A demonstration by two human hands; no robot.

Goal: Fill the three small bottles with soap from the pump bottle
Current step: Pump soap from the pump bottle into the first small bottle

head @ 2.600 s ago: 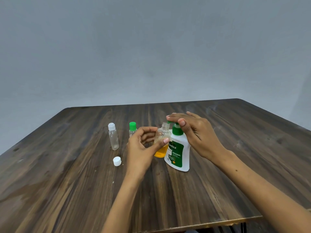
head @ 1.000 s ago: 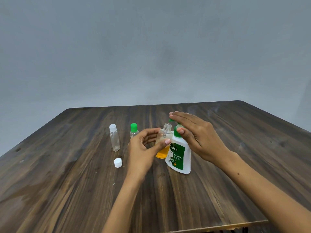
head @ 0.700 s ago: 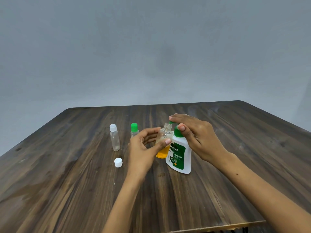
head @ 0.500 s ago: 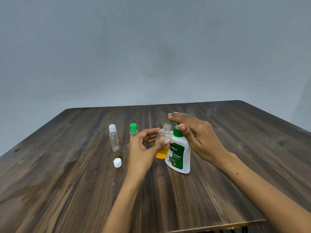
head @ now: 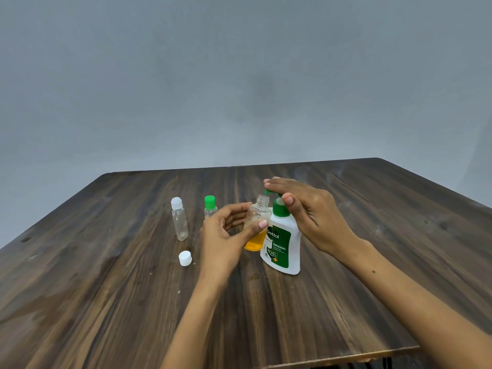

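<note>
A white pump bottle (head: 282, 242) with a green label and green pump stands mid-table. My right hand (head: 308, 214) lies over the pump head with straight fingers, thumb by the green collar. My left hand (head: 226, 233) grips an uncapped clear small bottle (head: 257, 225), its lower part holding orange soap, with its mouth under the pump spout. A clear small bottle with a white cap (head: 179, 218) and another with a green cap (head: 210, 207) stand to the left; the green-capped one is partly hidden by my left hand.
A loose white cap (head: 185, 258) lies on the dark wooden table (head: 106, 302) left of my left hand. The table's front edge runs close under my forearms. A plain grey wall stands behind.
My right hand has pressed the pump head down and let it rise again. The left hand keeps the open bottle at the spout. The other bottles and the cap have not moved.
</note>
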